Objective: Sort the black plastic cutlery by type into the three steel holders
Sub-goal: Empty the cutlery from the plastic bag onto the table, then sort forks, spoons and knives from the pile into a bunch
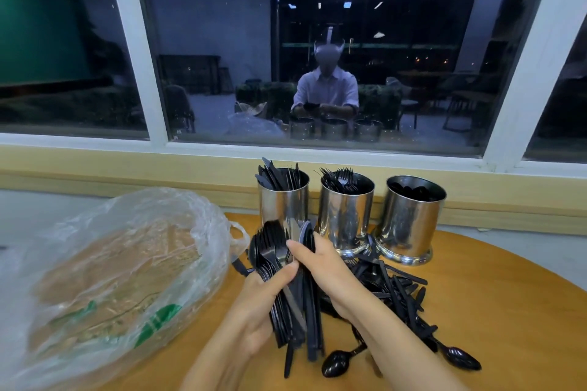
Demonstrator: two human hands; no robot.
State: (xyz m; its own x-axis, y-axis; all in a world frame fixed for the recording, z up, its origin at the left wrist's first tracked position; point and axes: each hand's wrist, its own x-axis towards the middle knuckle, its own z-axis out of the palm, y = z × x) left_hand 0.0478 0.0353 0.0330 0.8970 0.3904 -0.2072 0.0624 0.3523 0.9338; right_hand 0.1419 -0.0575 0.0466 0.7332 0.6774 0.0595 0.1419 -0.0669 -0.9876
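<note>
Three steel holders stand in a row at the table's far edge: the left holder (283, 200) has knives sticking out, the middle holder (345, 209) has forks, the right holder (409, 219) has dark spoon bowls inside. My left hand (257, 305) is shut on a thick bundle of black cutlery (279, 260) with forks, spoons and knives mixed in it. My right hand (320, 267) pinches pieces at the bundle's right side. A loose pile of black cutlery (400, 301) lies on the table to the right of my hands.
A large clear plastic bag (120, 267) lies on the left of the round wooden table (495, 311). A yellow sill and a dark window run behind the holders. Two loose spoons (336, 363) lie near the front edge.
</note>
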